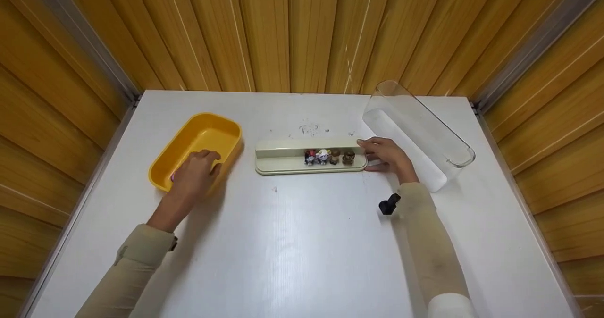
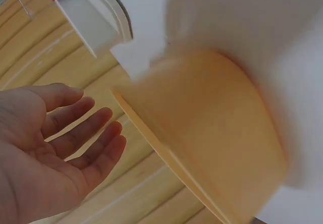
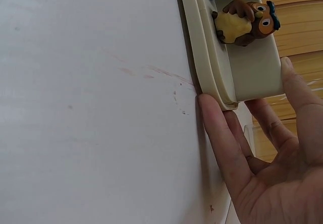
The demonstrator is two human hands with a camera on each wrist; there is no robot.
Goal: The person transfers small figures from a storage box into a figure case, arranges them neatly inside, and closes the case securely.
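A yellow bin (image 1: 224, 141) stands at the left with my left hand (image 1: 194, 174) over its near part. In the left wrist view that hand's fingers (image 2: 75, 138) are relaxed and hold nothing. A small pink thing (image 1: 172, 176) shows inside the bin, partly hidden by the hand. My right hand (image 1: 388, 155) grips the right end of a cream stepped display base (image 1: 278, 164), its fingers spread across that end. On the base stand several small figurines in a row, among them a brown owl (image 3: 247, 23) at the right and a white figurine (image 1: 322, 156).
A clear plastic cover (image 1: 424, 124) lies slanted at the right, close to my right forearm. Near that wrist is a small black item (image 1: 389, 204). Wood-patterned panels (image 1: 302, 35) rise behind the white table (image 1: 302, 242). Dark marks dot the tabletop behind the base.
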